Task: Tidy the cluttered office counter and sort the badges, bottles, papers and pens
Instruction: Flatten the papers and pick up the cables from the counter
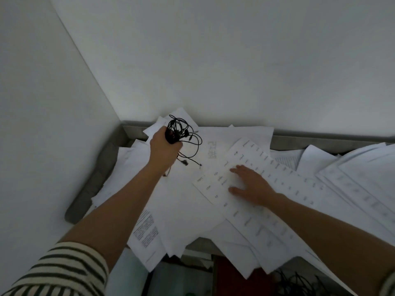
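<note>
Loose white papers (188,201) cover the grey counter (299,142) in overlapping heaps. My left hand (164,148) is raised over the back left corner and grips a tangled bundle of thin black cords (183,133), whose ends dangle over the sheets. My right hand (250,184) lies flat with spread fingers on a long printed sheet (252,159) with rows of small words. No badges, bottles or pens show among the papers.
White walls meet in a corner behind the counter's left end. A thick stack of sheets (352,176) fills the right side. Papers overhang the front edge, and below it are a dark red surface (228,276) and more black cables (299,283).
</note>
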`<state>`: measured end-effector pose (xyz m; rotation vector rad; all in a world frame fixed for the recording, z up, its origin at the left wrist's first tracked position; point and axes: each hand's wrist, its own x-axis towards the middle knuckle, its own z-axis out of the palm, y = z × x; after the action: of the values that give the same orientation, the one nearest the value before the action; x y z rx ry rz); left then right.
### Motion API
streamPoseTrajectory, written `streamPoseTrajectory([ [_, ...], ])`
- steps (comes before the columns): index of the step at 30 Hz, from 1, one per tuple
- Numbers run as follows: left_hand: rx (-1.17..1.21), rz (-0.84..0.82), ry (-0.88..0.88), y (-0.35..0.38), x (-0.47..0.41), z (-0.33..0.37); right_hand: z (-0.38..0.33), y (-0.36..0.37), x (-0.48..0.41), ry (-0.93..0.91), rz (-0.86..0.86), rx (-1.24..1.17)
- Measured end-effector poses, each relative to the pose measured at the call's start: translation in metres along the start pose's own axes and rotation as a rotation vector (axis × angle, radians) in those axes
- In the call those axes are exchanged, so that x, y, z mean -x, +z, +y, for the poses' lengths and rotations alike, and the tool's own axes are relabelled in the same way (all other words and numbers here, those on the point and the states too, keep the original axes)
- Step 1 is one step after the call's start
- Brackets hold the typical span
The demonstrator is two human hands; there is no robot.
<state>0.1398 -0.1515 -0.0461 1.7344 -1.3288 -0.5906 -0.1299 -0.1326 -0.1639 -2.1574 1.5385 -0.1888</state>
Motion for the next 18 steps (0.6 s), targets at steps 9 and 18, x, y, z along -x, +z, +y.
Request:
streamPoseTrajectory([
  [9, 0.37, -0.18, -0.078, 0.019, 0.153, 0.085, 0.034, -0.047, 0.113, 0.059, 0.263, -0.317],
  [18, 0.356, -0.422, -0.173, 0.111, 0.307, 0.07, 0.074, -0.035, 0.251, 0.113, 0.26, -0.4],
])
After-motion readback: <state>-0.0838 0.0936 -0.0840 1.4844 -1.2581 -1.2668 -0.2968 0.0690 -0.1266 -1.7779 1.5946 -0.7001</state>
